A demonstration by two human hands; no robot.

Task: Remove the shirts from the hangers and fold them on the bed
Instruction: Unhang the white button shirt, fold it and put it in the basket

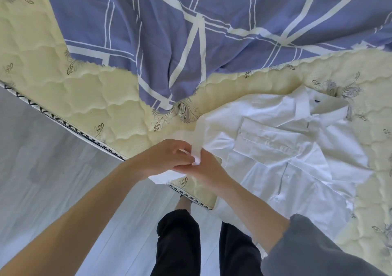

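Most of the frame is being filled by the pale quilted mattress (63,97), running from the upper left to the lower right. A blue checked sheet (169,31) is lying bunched across the top, leaving a bare stretch that is serving as folding room. One white shirt (275,148) is lying front-up right of centre, its collar pointing toward the upper right and its lower part hanging over the mattress edge toward the person; no hanger is showing. At lower centre, over the mattress corner, the left hand (161,159) and right hand (207,169) are meeting, both pinching the sleeve end (197,146), a narrow white strip. They are probably holding it taut so it folds flat across the shirt.
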